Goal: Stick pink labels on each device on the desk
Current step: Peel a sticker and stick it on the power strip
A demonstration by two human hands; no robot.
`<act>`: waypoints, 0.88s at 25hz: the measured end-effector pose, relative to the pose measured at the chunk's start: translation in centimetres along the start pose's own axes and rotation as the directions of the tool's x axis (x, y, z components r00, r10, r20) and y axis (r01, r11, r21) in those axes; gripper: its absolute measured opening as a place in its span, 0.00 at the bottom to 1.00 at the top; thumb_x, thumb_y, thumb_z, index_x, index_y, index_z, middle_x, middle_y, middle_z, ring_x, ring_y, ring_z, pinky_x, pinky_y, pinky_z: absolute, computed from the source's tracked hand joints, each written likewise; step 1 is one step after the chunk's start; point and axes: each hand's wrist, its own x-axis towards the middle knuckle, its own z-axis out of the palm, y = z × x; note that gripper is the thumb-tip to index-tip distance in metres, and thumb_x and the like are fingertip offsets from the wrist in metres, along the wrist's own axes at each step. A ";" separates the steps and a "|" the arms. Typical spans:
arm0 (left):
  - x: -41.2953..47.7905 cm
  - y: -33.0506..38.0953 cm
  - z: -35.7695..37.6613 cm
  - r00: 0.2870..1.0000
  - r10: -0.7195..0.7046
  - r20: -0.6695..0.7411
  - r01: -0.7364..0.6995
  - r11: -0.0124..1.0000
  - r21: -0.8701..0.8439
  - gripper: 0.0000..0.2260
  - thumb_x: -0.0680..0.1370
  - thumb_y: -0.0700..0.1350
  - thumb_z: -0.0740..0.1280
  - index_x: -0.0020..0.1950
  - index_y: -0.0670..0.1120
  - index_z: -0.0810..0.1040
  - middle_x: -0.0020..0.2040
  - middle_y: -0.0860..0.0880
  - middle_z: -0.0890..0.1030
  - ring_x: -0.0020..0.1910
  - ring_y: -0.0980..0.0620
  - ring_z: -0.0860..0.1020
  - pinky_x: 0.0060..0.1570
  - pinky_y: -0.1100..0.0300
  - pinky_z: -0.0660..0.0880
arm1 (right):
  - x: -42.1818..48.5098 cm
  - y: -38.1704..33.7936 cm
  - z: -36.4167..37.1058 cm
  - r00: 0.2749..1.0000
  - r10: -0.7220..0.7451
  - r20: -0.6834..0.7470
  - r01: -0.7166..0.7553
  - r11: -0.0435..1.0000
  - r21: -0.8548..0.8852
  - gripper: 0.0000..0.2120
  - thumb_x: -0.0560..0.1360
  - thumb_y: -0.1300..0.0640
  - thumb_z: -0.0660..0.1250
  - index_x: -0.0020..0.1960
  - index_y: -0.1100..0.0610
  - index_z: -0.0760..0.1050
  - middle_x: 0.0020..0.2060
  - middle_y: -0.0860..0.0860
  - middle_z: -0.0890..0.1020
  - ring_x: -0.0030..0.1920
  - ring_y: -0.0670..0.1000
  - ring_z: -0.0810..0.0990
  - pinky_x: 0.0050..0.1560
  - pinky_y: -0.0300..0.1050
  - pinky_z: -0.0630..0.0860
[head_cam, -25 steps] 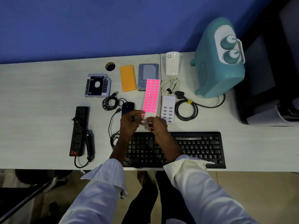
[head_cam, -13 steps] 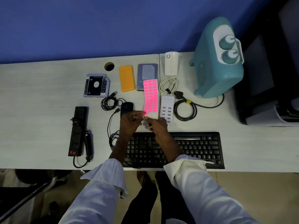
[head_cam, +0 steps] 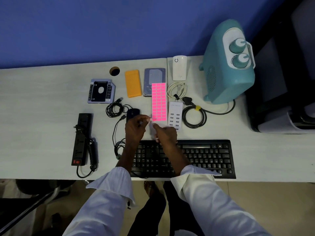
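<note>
Both hands meet above the keyboard [head_cam: 187, 157], near the desk's [head_cam: 42, 116] front edge. The left hand [head_cam: 135, 126] and right hand [head_cam: 166, 133] each pinch the near end of the label sheet [head_cam: 158, 101], fingertips almost touching at its lower left corner. The sheet is a long white strip carrying bright pink rectangles in three columns (the row count is too fine to tell), its far end lying over the hard drive [head_cam: 154, 77]. Beside it sit one USB hub [head_cam: 175, 114], one mouse [head_cam: 133, 113], one orange case [head_cam: 133, 83], one drive caddy [head_cam: 101, 91], one power strip [head_cam: 81, 138] and one heater [head_cam: 228, 65].
</note>
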 end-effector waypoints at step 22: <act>-2.6 -5.7 -16.1 0.920 0.009 -0.392 0.099 0.962 0.254 0.12 0.72 0.42 0.75 0.55 0.46 0.80 0.45 0.47 0.83 0.41 0.52 0.80 0.41 0.55 0.76 | -3.5 -1.0 13.2 0.913 -0.073 0.402 0.071 0.997 0.022 0.07 0.72 0.63 0.74 0.49 0.61 0.84 0.33 0.53 0.83 0.26 0.47 0.78 0.26 0.35 0.70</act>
